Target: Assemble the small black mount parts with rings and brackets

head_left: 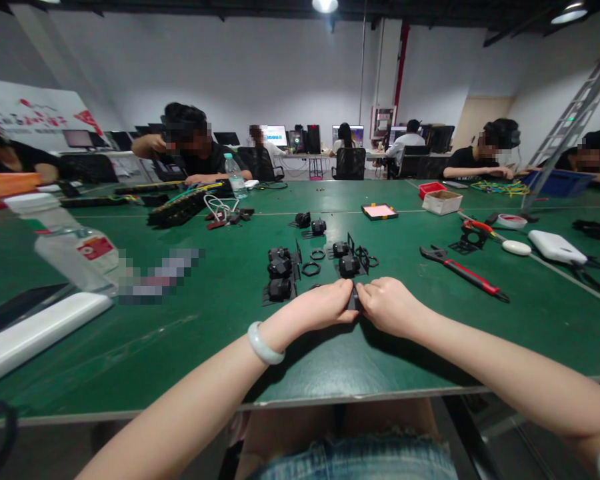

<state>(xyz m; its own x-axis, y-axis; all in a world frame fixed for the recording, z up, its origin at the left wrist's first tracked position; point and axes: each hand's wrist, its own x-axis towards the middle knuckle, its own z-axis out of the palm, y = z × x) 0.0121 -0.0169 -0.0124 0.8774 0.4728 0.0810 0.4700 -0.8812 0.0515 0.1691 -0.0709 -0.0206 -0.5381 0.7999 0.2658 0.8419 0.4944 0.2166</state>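
My left hand (333, 301) and my right hand (384, 304) meet above the table near its front edge. Both are closed, with fingers pinched on a small black bracket (354, 300) between them; most of it is hidden by the fingers. Just beyond stand black cable glands on plates, one (349, 267) close to my fingertips. To the left, several more glands on slotted plates (280, 289) form a short column. Loose black ring nuts (311, 269) lie between the two groups.
An adjustable wrench (467, 275) with red-black handle lies at right, near a white charger-like box (557, 247). A large plastic bottle (75, 247) and a long white object (45, 337) occupy the left. Farther back are a small white box (443, 202), cables and people seated across the table.
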